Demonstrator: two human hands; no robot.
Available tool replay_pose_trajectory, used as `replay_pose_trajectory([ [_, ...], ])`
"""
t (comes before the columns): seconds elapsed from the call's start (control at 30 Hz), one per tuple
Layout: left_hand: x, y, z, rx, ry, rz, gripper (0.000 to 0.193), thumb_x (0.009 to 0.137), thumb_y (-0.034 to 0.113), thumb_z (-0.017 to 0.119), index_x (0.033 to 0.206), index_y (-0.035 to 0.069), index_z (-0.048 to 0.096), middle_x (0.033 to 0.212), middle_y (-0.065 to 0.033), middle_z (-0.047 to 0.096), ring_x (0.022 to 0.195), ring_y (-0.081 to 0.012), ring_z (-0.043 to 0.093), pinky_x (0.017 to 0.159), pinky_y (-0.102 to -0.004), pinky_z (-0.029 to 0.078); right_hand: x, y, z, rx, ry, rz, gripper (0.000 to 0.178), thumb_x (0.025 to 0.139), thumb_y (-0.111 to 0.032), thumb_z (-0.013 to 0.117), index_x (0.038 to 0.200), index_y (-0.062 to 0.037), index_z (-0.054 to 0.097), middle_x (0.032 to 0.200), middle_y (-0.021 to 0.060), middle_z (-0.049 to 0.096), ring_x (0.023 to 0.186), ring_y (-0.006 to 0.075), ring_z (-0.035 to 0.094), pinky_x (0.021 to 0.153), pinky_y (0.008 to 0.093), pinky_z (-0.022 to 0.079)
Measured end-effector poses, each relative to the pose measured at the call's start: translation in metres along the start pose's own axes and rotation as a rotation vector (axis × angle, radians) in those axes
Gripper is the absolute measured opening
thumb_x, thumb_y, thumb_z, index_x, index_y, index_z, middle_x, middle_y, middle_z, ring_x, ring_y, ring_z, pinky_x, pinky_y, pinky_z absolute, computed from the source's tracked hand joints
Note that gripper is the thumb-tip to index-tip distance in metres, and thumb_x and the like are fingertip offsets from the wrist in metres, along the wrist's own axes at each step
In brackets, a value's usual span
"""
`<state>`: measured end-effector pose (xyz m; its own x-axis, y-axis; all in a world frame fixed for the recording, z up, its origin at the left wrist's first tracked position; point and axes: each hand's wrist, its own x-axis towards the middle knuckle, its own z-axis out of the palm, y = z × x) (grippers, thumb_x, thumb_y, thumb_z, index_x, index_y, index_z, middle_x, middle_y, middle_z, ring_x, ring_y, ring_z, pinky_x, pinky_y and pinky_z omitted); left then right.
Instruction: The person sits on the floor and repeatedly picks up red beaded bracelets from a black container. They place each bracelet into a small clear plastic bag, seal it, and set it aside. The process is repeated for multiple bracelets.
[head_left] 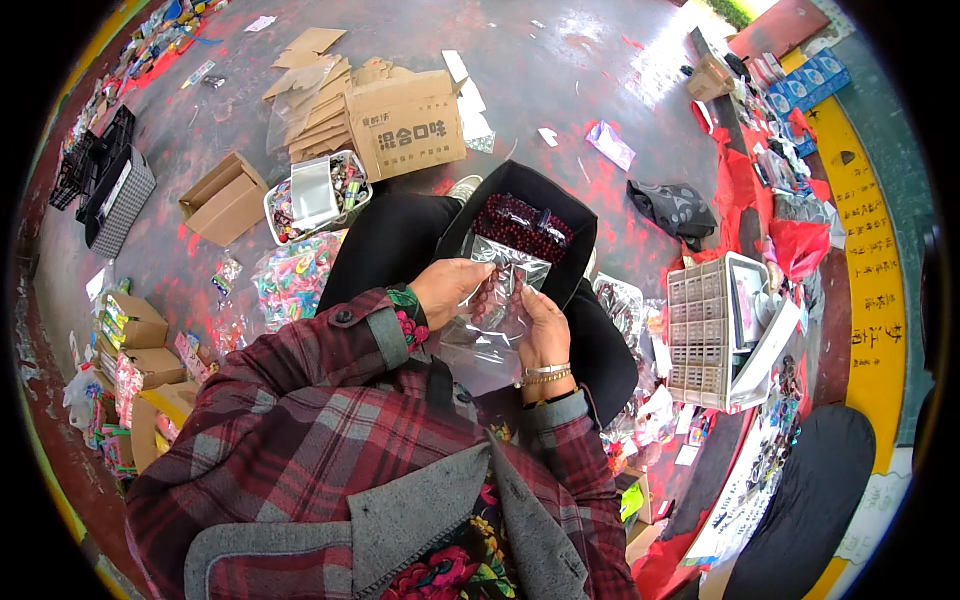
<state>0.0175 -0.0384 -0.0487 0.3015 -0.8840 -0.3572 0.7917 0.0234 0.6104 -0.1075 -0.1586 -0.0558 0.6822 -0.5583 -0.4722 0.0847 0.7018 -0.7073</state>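
Over my lap I hold a clear plastic bag (478, 362) between both hands. A dark red bead bracelet (484, 302) shows at the bag's upper part, apparently inside it. My left hand (452, 290) pinches the upper left side of the bag, thumb toward the beads. Gripping the right side is my right hand (543, 332), with bracelets on its wrist. Just beyond my hands, between my legs, rests an open black box (578, 228). Many dark red beaded strands (518, 222) lie in it, partly under clear plastic.
Flattened cardboard (408, 125) and a white basket of small goods (352, 160) lie ahead left, near an open carton (226, 198). Colourful packets (295, 272) are beside my left leg. A grey plastic crate (697, 335) and a dark bag (672, 210) stand to the right.
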Motion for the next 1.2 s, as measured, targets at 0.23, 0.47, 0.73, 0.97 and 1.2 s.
replay_pose_trajectory([
  [0.23,-0.005,0.004,-0.001,-0.081,-0.083,-0.068,0.021,0.092,0.018,0.050,0.106,0.003,0.052,0.092,-0.0067,0.060,0.080,-0.0142,0.059,0.066,-0.0292,0.048,0.001,-0.001,-0.004,-0.005,0.011,-0.026,0.008,0.083,-0.005,0.061,0.088,0.0014,0.061,0.078,0.0055,0.063,0.065,0.0123,0.059,0.060,0.0220,0.048],
  [0.47,-0.002,-0.001,-0.007,-0.081,-0.080,-0.140,0.021,0.089,0.008,0.052,0.109,0.002,0.050,0.102,-0.0105,0.059,0.091,-0.0197,0.059,0.079,-0.0342,0.048,0.004,0.001,-0.002,-0.010,-0.015,-0.004,0.012,0.087,-0.011,0.058,0.093,-0.0008,0.060,0.081,0.0033,0.062,0.068,0.0113,0.058,0.061,0.0234,0.048],
  [0.73,0.003,0.008,-0.010,-0.328,-0.289,-0.026,0.018,0.088,0.003,0.050,0.105,-0.002,0.050,0.102,-0.0144,0.058,0.095,-0.0234,0.058,0.081,-0.0354,0.049,-0.004,0.002,-0.013,-0.117,-0.201,0.183,0.015,0.085,-0.013,0.061,0.095,-0.0022,0.058,0.084,0.0049,0.062,0.073,0.0144,0.061,0.064,0.0275,0.051],
  [0.97,0.003,-0.001,-0.017,-0.409,-0.154,0.030,0.024,0.090,0.005,0.049,0.112,-0.002,0.046,0.106,-0.0176,0.055,0.102,-0.0261,0.056,0.085,-0.0366,0.048,-0.008,0.005,-0.005,-0.192,-0.190,0.197,0.017,0.084,-0.008,0.060,0.096,0.0032,0.057,0.083,0.0066,0.061,0.068,0.0145,0.060,0.060,0.0249,0.051],
  [1.2,0.000,-0.005,-0.005,-0.273,0.013,0.055,0.024,0.087,-0.001,0.051,0.110,0.001,0.048,0.106,-0.0150,0.056,0.100,-0.0244,0.057,0.089,-0.0352,0.046,-0.008,0.001,-0.008,-0.206,-0.188,0.209,0.016,0.083,-0.012,0.062,0.095,-0.0022,0.058,0.082,0.0054,0.063,0.069,0.0148,0.062,0.060,0.0249,0.050],
])
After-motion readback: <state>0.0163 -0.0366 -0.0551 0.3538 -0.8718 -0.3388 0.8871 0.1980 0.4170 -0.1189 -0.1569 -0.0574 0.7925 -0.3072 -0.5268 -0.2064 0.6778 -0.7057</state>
